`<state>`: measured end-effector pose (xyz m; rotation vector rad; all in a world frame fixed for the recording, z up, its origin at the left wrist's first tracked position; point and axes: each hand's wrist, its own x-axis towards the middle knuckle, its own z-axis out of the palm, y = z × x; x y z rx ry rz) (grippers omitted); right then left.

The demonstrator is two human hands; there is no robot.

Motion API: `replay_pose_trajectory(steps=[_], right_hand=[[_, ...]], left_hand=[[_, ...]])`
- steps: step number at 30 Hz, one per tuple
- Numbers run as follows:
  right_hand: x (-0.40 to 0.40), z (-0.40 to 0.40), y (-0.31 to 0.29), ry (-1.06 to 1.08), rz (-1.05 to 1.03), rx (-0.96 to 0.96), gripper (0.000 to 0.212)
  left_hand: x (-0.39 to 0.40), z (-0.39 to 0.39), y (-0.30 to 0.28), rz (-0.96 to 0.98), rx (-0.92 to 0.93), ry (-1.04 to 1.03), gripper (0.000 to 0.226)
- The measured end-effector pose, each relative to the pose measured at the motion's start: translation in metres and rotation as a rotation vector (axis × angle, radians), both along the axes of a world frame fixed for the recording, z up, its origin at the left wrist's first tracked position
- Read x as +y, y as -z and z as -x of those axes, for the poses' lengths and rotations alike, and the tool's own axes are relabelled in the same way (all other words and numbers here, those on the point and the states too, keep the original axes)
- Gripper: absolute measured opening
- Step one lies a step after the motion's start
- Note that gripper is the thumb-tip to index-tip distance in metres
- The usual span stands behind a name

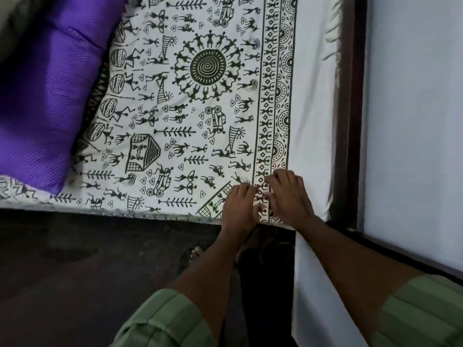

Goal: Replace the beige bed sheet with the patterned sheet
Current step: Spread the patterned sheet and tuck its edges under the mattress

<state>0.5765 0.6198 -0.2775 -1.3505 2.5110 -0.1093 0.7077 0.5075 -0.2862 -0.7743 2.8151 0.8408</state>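
The patterned sheet (200, 101), white with black figures and a banded border, lies spread over the bed. Its border strip runs down the right side to the near corner. My left hand (239, 205) and my right hand (288, 196) lie side by side on that corner, fingers bent and pinching the border cloth. To the right of the border a plain pale sheet (310, 116) shows on the bed and hangs down over the near corner. I cannot tell whether this pale cloth is the beige sheet.
A purple cloth-covered cushion (42, 96) lies on the left part of the bed. A dark wooden bed frame (348, 108) runs along the right, against a pale wall (413, 121). The dark floor (100, 266) lies before the bed, with my feet near the corner.
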Motion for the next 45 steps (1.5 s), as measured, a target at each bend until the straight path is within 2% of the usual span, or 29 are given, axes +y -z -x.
replay_pose_trajectory(steps=[3,9,19,24,27,32,35,38,40,42,44,45], right_hand=[[0.006,0.003,-0.005,-0.123,-0.069,0.002,0.032],[0.007,-0.005,-0.011,-0.127,-0.128,0.032,0.024],[0.026,-0.006,-0.032,-0.144,-0.321,0.002,0.021],[0.032,-0.030,-0.035,-0.164,-0.217,0.016,0.030],[0.045,-0.048,-0.028,-0.124,-0.267,0.054,0.036],[0.042,-0.060,-0.012,-0.006,-0.243,0.189,0.026],[0.051,-0.066,-0.005,0.070,-0.164,0.189,0.020],[0.066,-0.063,-0.003,0.004,-0.118,0.190,0.024],[0.084,-0.065,-0.008,-0.017,-0.172,0.156,0.027],[0.104,-0.066,-0.016,-0.003,-0.321,0.030,0.023],[0.119,-0.071,-0.017,0.060,-0.509,-0.106,0.013],[0.122,-0.074,-0.015,0.122,-0.522,-0.156,0.011]], left_hand=[[0.001,0.015,-0.009,-0.026,-0.066,-0.109,0.005],[0.009,0.022,-0.029,-0.143,-0.147,-0.172,0.019],[0.012,0.030,-0.043,-0.322,-0.273,-0.031,0.010],[0.016,0.007,-0.043,-0.162,-0.293,0.041,0.015],[0.019,-0.010,-0.040,-0.019,-0.224,0.083,0.024],[0.029,-0.017,-0.033,0.239,-0.179,0.224,0.029],[0.031,-0.013,-0.027,0.229,-0.172,0.236,0.022],[0.039,-0.017,-0.024,0.168,-0.176,0.279,0.014],[0.050,-0.027,-0.016,0.096,-0.220,0.365,0.013],[0.064,-0.044,-0.004,-0.051,-0.295,0.256,0.010],[0.076,-0.052,0.001,-0.265,-0.247,-0.127,0.009],[0.079,-0.051,0.001,-0.395,-0.207,-0.374,0.011]])
